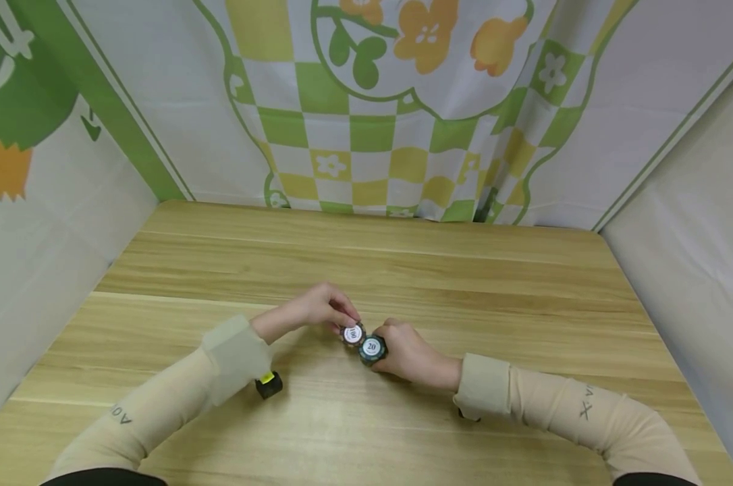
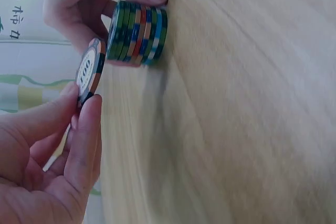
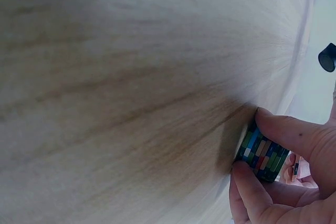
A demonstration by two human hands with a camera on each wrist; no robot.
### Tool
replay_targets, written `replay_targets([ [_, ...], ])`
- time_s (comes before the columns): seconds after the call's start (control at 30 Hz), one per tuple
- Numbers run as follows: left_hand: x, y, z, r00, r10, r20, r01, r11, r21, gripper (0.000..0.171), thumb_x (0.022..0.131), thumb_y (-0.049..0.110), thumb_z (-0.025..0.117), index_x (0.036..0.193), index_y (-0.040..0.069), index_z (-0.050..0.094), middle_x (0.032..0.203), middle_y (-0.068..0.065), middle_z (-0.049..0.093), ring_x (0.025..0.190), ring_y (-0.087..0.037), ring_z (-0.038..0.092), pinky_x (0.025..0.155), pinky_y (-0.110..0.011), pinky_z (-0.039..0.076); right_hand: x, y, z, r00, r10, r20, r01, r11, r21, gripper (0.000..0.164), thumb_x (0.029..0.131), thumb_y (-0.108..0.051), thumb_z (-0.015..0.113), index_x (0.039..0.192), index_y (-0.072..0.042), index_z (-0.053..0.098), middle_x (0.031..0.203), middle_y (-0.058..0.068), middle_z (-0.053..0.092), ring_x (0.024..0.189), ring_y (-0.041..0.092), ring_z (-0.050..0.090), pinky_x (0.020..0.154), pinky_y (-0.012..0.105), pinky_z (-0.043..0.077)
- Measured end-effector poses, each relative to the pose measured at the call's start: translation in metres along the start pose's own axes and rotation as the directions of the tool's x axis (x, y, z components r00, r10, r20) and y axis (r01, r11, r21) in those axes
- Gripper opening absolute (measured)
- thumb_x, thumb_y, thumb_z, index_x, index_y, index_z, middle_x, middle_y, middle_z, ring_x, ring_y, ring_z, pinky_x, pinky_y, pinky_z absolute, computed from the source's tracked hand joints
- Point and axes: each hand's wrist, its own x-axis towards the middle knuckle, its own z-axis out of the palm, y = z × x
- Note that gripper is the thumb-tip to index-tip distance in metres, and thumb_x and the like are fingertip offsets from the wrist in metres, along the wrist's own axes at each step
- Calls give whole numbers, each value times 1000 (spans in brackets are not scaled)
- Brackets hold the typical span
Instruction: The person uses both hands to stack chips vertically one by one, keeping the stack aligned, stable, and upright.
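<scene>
Near the middle of the table, my left hand (image 1: pixel 320 309) pinches one poker chip (image 1: pixel 353 333) marked 100 between thumb and fingers. Just to its right, my right hand (image 1: pixel 412 354) grips a stack of poker chips (image 1: pixel 373 347) whose top chip reads 20. The left wrist view shows the single chip (image 2: pixel 90 74) tilted, held above and beside the stack (image 2: pixel 139 32), which has green, blue, red and tan edges. Thumb and fingers reach around the stack's sides (image 3: pixel 261 153) in the right wrist view, close to the table surface.
The wooden table (image 1: pixel 391 270) spreads around both hands. A patterned green and yellow curtain (image 1: pixel 372 135) hangs behind its far edge, and pale cloth walls stand at both sides. A small black device (image 1: pixel 269 385) with a yellow mark shows under the left cuff.
</scene>
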Motion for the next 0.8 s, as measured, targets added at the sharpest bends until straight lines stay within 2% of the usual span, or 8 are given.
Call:
replay_targets([
  [0.17,1,1,6,997,-69,-27,66,994,-88,17,78,-3,67,92,-13,64,77,-11,67,59,-8,59,58,-30,54,0,0,-1,1000,-2,2,2,1000,3,35,63,-11,81,91,3,65,80,4,56,72,11,52,64,21,47],
  [0.37,2,-2,12,995,-96,-41,89,986,-143,18,78,-4,66,92,-15,63,76,-9,66,59,-9,59,57,-27,54,0,-1,-2,1000,12,15,-12,1000,10,36,64,-11,81,93,3,65,81,4,56,72,11,52,65,21,48],
  [0.5,2,-2,17,993,-109,-52,100,984,-146,18,78,-4,66,92,-14,63,78,-10,66,60,-10,59,58,-27,54,0,-1,-2,1000,12,16,-12,1000,8,35,64,-10,80,92,3,65,82,5,57,74,11,52,66,22,48],
  [0.8,0,3,25,988,-124,-95,119,991,-58,15,77,-2,67,90,-10,65,80,-12,66,59,-10,59,59,-27,54,-1,-2,-2,1000,2,3,-2,1000,-4,35,64,-12,81,91,2,65,84,6,58,74,13,54,66,22,49],
])
